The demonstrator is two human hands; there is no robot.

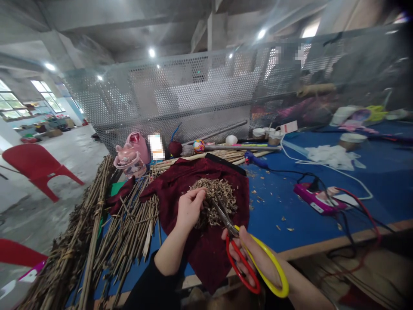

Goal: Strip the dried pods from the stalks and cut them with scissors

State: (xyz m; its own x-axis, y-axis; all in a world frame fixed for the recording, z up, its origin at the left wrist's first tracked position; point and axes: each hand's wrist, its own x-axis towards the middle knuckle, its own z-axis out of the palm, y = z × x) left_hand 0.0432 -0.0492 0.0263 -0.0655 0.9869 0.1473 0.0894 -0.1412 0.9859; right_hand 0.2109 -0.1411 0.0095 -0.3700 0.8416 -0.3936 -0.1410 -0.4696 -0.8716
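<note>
My right hand point(250, 254) grips a pair of scissors point(228, 221) with one red and one yellow handle loop. Their blades point into a heap of dry, brown plant clippings point(224, 193). At the heap's left side, my left hand point(192, 206) is closed in a pinch near the blade tips; what its fingers hold is too small to make out. Under the clippings lies a dark red cloth point(209, 258), spread over the blue table point(274, 224) and hanging over its front edge.
Many thin dry sticks point(129, 237) lie left of the cloth, beside tied bundles of longer stalks point(75, 241). A pink pitcher point(137, 146) stands behind them. On the right are a purple power strip point(314, 200), cables and crumpled white plastic point(332, 157). A perforated metal screen point(180, 99) borders the back.
</note>
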